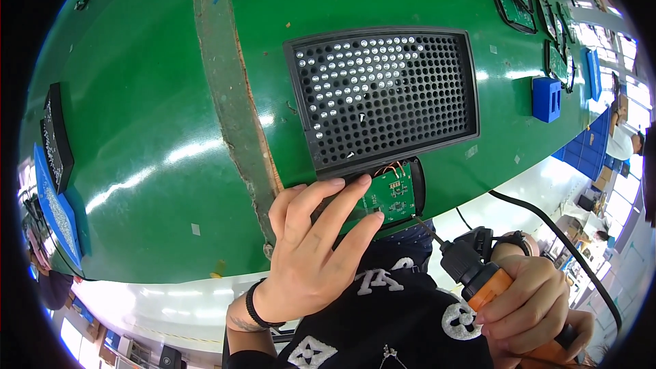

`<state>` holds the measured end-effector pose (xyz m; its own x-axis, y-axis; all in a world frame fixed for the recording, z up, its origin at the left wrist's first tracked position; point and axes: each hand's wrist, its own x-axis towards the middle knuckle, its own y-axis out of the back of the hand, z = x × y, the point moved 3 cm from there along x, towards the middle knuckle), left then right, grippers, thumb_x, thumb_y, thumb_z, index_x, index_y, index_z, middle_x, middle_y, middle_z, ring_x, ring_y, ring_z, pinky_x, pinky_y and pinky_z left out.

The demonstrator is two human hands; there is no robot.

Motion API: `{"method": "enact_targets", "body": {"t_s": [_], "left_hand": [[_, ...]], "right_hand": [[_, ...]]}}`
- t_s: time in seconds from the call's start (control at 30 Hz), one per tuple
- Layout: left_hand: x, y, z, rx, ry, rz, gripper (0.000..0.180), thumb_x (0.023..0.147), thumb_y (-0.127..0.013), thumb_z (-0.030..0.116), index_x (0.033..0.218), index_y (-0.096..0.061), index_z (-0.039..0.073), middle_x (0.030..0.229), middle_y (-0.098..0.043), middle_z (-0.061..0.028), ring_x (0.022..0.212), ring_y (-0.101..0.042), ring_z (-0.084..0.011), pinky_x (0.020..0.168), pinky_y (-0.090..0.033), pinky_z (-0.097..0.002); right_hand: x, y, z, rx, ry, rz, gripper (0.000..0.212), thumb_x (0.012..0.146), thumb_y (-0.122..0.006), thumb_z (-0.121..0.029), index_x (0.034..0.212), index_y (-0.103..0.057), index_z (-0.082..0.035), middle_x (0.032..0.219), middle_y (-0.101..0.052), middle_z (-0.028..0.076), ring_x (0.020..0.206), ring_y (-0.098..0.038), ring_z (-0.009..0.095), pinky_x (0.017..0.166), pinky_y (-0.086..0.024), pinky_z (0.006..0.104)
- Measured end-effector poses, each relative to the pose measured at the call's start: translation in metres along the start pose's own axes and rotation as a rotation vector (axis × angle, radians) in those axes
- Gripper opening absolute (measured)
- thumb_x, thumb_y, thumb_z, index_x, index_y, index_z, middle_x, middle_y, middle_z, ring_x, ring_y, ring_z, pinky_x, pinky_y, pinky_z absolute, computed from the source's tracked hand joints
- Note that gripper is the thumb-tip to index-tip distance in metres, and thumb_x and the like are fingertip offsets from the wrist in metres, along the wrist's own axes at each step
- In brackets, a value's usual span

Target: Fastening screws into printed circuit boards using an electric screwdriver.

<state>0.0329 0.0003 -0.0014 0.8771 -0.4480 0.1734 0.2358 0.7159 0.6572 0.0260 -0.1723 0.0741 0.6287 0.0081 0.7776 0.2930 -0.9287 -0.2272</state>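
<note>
My left hand lies with spread fingers over a green circuit board in a black housing, at the table's near edge. My right hand is wrapped round an orange and black electric screwdriver. Its thin bit reaches the lower right corner of the board; whether a screw sits under it is too small to tell. Just beyond the housing stands a black screw tray with rows of round holes. Screws with silver heads fill many holes at its upper left, and two loose screws lie on its surface.
A blue block with slots stands at the right. More circuit boards in black frames lie at the far right. At the left are a black tray and a blue tray of small parts. A black cable curves past my right hand.
</note>
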Motion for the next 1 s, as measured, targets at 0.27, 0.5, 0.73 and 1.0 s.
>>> {"method": "enact_targets", "body": {"t_s": [0.27,0.5,0.73,1.0], "left_hand": [[0.001,-0.002,0.000,0.019,-0.017,-0.008,0.032,0.060,-0.071,0.001,0.089,-0.060,0.009,0.110,-0.058,-0.0111,0.098,-0.049,-0.0293,0.083,-0.035,-0.0398],[0.000,0.000,-0.001,0.006,-0.012,-0.006,0.030,0.059,-0.070,0.000,0.087,-0.060,0.008,0.113,-0.057,-0.0117,0.099,-0.049,-0.0295,0.082,-0.036,-0.0398],[-0.004,-0.004,-0.002,-0.076,-0.026,0.051,0.029,0.059,-0.069,0.000,0.086,-0.060,0.005,0.113,-0.056,-0.0133,0.098,-0.050,-0.0300,0.078,-0.040,-0.0393],[0.010,-0.008,0.010,-0.102,-0.076,0.067,0.027,0.063,-0.069,0.006,0.088,-0.062,0.006,0.109,-0.056,-0.0119,0.097,-0.049,-0.0290,0.078,-0.039,-0.0392]], "right_hand": [[0.000,0.001,0.000,0.000,-0.029,-0.039,0.052,0.079,-0.062,-0.005,0.124,-0.037,-0.012,0.058,-0.050,0.001,0.039,-0.047,0.012,0.036,-0.044,0.0253],[0.005,-0.003,-0.012,-0.098,-0.430,-0.158,0.055,0.080,-0.063,-0.008,0.126,-0.034,-0.020,0.062,-0.053,0.004,0.044,-0.049,0.018,0.040,-0.045,0.0314],[0.014,-0.006,0.000,-0.082,-0.499,-0.192,0.054,0.079,-0.064,-0.009,0.124,-0.035,-0.019,0.063,-0.053,0.005,0.045,-0.050,0.018,0.040,-0.045,0.0314],[0.064,0.014,0.034,-0.238,-0.465,-0.052,0.016,0.078,-0.054,-0.020,0.070,-0.041,-0.014,0.067,-0.048,0.001,0.067,-0.047,0.011,0.069,-0.039,0.0229]]}}
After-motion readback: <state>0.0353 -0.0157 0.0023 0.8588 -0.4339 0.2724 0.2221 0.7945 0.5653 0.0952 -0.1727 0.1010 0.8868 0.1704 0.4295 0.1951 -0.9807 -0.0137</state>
